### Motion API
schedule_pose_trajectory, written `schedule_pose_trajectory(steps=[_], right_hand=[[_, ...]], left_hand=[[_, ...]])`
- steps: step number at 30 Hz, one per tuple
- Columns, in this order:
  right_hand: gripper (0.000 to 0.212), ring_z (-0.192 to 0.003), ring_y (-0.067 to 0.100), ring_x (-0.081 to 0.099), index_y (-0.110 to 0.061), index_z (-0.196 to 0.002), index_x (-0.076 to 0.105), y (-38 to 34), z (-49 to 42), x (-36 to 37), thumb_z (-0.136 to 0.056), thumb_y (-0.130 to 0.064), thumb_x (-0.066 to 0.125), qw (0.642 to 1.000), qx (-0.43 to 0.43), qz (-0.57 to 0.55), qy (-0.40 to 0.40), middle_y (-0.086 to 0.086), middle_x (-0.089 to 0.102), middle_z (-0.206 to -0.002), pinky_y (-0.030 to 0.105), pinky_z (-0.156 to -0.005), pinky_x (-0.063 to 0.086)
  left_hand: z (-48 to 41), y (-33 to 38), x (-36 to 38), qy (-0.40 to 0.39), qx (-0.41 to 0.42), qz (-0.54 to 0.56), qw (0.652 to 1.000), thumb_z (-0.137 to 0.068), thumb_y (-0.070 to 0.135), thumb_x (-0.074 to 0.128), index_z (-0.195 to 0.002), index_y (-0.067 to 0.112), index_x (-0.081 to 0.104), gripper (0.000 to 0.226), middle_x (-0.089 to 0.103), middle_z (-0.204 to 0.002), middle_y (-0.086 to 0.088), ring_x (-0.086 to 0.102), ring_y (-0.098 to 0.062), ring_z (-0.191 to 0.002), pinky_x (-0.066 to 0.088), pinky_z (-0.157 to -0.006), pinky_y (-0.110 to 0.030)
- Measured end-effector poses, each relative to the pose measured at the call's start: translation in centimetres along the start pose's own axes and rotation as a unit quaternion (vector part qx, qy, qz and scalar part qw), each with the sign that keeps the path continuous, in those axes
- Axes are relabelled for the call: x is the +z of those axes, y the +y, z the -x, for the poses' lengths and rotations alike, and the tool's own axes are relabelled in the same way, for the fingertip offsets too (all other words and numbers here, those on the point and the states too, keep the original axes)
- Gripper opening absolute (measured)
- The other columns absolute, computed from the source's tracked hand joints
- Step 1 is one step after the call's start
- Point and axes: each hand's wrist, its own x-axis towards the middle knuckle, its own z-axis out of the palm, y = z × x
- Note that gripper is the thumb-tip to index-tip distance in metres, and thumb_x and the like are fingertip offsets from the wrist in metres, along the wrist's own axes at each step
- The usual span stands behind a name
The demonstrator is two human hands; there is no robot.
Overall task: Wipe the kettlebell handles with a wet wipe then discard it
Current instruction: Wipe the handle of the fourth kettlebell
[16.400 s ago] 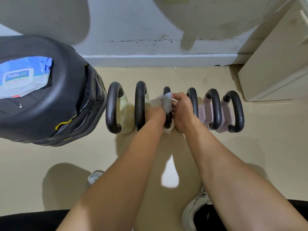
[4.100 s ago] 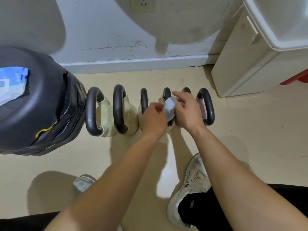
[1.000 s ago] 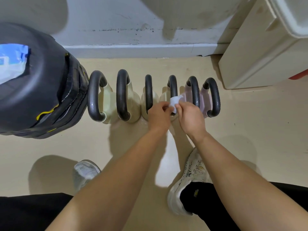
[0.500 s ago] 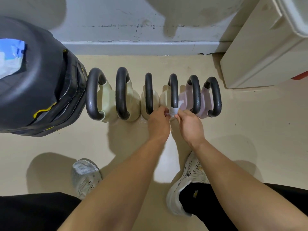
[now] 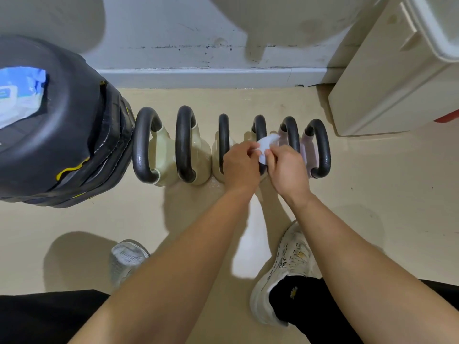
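A person crouches over a cream floor, arms reaching toward a row of six kettlebells lined up before a grey wall. Left of the row sits a big black padded block with a blue pack of wipes on top. Right of the row stands a cream bin, the likely place for the used wipe. The person's two shoes show below the row: a grey shoe to the left, a white shoe to the right.

The wiping step looks to be under way, roughly two-thirds along the row. The left hand and right hand meet at the fourth handle, counted from the block. The wet wipe is bunched around that handle. Fingers of both hands are pressed together in a pinch on the wipe, each from its own side, with none spread.

Judging by the order, the fifth handle and sixth handle, nearer the bin, remain. The next move would call for sliding the wipe off and wrapping it around the fifth.
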Motion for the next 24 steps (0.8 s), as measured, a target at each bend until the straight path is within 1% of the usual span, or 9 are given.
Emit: schedule_pose_trajectory(steps=[4,7,9,11,13,16,19,21,24], right_hand=[[0.015,-0.09,0.016,0.061,-0.008,-0.092,0.069,-0.6,-1.7,-0.4,-0.097,-0.016,0.058,0.995,0.015,-0.078,0.06,0.004,0.065,-0.103,0.026,-0.081,0.047],[0.011,-0.087,0.012,0.066,-0.015,-0.094,0.067,-1.4,-1.5,-0.2,-0.095,-0.012,0.056,0.99,0.015,-0.116,0.073,-0.003,0.069,-0.093,0.036,-0.082,0.056],[0.015,-0.091,0.008,0.066,-0.019,-0.104,0.067,-1.8,-1.1,-0.3,-0.096,-0.011,0.056,0.986,0.014,-0.148,0.081,-0.009,0.069,-0.097,0.034,-0.085,0.057],[0.032,-0.097,0.005,0.06,-0.019,-0.128,0.063,-1.9,-0.9,-0.6,-0.098,-0.013,0.056,0.985,0.0,-0.156,0.07,-0.01,0.064,-0.106,0.022,-0.091,0.051],[0.038,-0.102,0.013,0.059,-0.015,-0.139,0.059,-1.7,-0.9,-0.5,-0.102,-0.017,0.053,0.991,-0.044,-0.112,0.06,0.002,0.063,-0.111,0.022,-0.093,0.047],[0.029,-0.101,0.017,0.058,-0.012,-0.127,0.07,-0.8,-0.5,0.1,-0.104,-0.023,0.055,0.993,-0.057,-0.073,0.071,0.009,0.061,-0.106,0.025,-0.091,0.048],[0.02,-0.096,0.012,0.056,-0.006,-0.108,0.076,-0.5,-0.3,0.3,-0.099,-0.017,0.062,0.99,-0.029,-0.08,0.115,0.009,0.06,-0.108,0.008,-0.092,0.038],[0.016,-0.093,0.008,0.054,-0.005,-0.096,0.076,-0.7,-1.2,0.1,-0.096,-0.014,0.063,0.988,0.003,-0.091,0.121,0.007,0.061,-0.106,0.001,-0.087,0.032],[0.017,-0.093,0.017,0.061,-0.009,-0.092,0.075,-1.3,-3.3,0.0,-0.096,-0.014,0.059,0.99,0.034,-0.096,0.094,0.002,0.067,-0.096,0.013,-0.08,0.036]], left_hand=[[-2.0,1.0,-0.1,-0.003,0.051,-0.06,0.997,-0.095,0.012,0.058,-0.094,0.018,0.071,0.014,0.063,-0.105,0.003,0.054,-0.004,-0.086,0.035,-0.074,-0.002],[-2.8,1.6,-0.5,-0.033,0.092,-0.099,0.99,-0.094,0.009,0.053,-0.095,0.014,0.07,0.017,0.068,-0.097,-0.001,0.061,-0.013,-0.087,0.041,-0.077,-0.016],[-3.0,1.6,-0.7,-0.049,0.104,-0.092,0.989,-0.091,0.007,0.051,-0.098,0.017,0.068,0.021,0.069,-0.096,-0.001,0.062,-0.016,-0.088,0.046,-0.079,-0.024],[-3.1,1.5,-0.9,-0.051,0.115,-0.081,0.989,-0.09,0.008,0.052,-0.103,0.02,0.067,0.023,0.068,-0.1,0.002,0.063,-0.014,-0.09,0.048,-0.082,-0.025],[-3.2,1.1,-0.9,-0.053,0.128,-0.078,0.987,-0.092,0.01,0.055,-0.103,0.02,0.07,0.021,0.065,-0.1,0.005,0.062,-0.011,-0.089,0.047,-0.083,-0.017],[-3.0,0.4,-0.8,-0.048,0.118,-0.059,0.99,-0.091,0.008,0.059,-0.094,0.018,0.073,0.018,0.06,-0.094,0.008,0.063,-0.01,-0.087,0.044,-0.082,-0.011],[-3.3,0.3,-0.6,-0.043,0.096,-0.055,0.993,-0.092,0.011,0.062,-0.094,0.02,0.073,0.014,0.064,-0.095,0.008,0.065,-0.011,-0.09,0.05,-0.089,-0.025],[-3.8,0.9,-0.6,-0.039,0.083,-0.054,0.994,-0.093,0.01,0.061,-0.095,0.019,0.072,0.015,0.068,-0.098,0.006,0.064,-0.01,-0.091,0.049,-0.092,-0.024],[-4.8,1.9,-0.5,-0.039,0.069,-0.044,0.996,-0.099,0.002,0.048,-0.095,0.01,0.066,0.02,0.064,-0.089,0.004,0.06,0.007,-0.085,0.042,-0.083,-0.007]])
